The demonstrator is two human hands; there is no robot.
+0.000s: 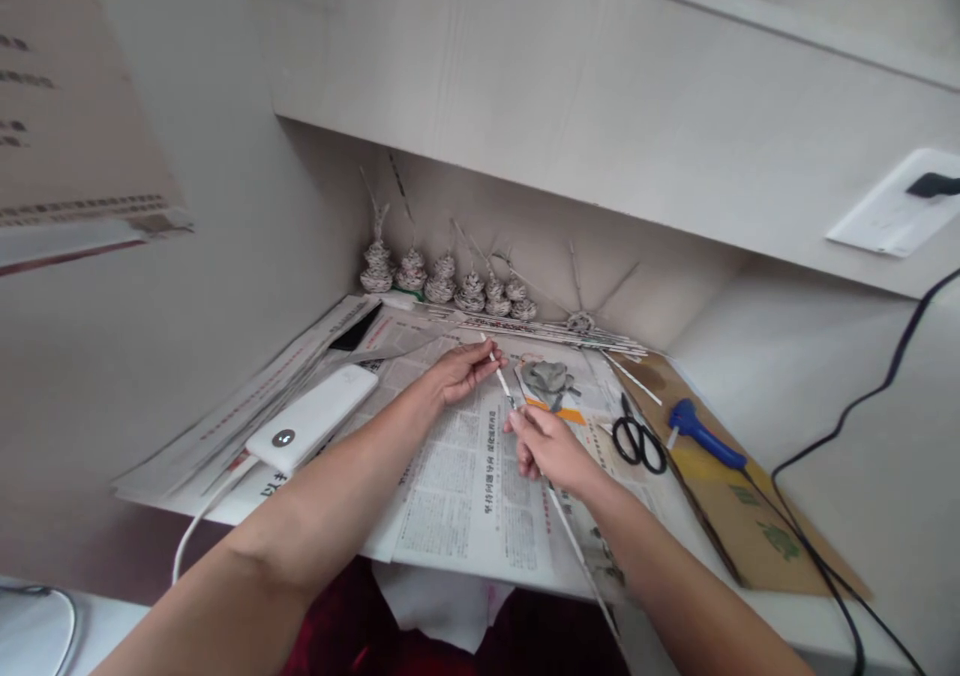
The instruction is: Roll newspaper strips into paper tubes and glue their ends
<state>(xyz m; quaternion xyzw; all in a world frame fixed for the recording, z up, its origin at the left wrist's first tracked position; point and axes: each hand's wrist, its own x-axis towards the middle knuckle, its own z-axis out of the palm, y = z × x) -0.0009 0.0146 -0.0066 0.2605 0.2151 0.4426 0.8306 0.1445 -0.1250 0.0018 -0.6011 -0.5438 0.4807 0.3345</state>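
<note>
A long thin rolled-paper stick (574, 536) runs slantwise between my two hands above the newspaper (454, 486). Near its upper end, my left hand (466, 368) pinches it between thumb and fingers. Lower down, my right hand (547, 444) is closed round the same stick, and the tail passes under that wrist toward the front edge. Behind the hands lies a bundle of similar paper sticks (540, 332). Just right of the left hand, a crumpled grey cloth-like thing (551, 381) rests on the newspaper.
Small woven gourd shapes (471, 294) line the back wall. Black-handled scissors (639, 444) and a blue glue gun (705, 436) lie at right, the gun on cardboard (739, 526). A white power bank (315, 421) with a cable sits at left. A low cabinet (525, 76) overhangs the back.
</note>
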